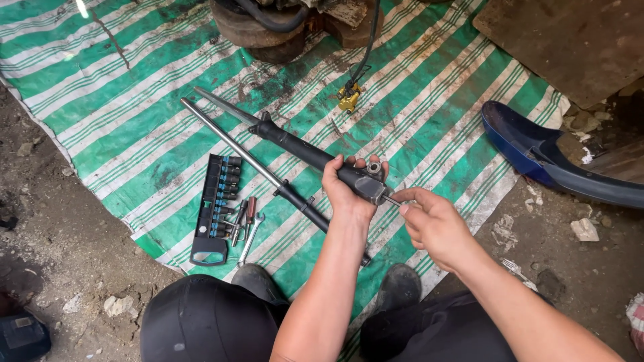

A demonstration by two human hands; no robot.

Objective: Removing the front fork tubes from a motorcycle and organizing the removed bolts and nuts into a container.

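Observation:
My left hand (343, 189) grips the lower end of a black fork leg (305, 151) that slants up and left over the striped sheet. My right hand (433, 224) pinches a thin metal tool (391, 199) whose tip meets the grey bottom end of that leg. A second fork leg (245, 153) with a long shiny tube lies alongside on the sheet, its black lower part passing under my left forearm.
A green and white striped tarp (134, 127) covers the dirt ground. A black socket set (216, 208), screwdrivers and a wrench (250, 236) lie at its near left. A blue fender (537, 157) sits right. A gold brake caliper (349, 98) hangs on a hose near a tyre (258, 33).

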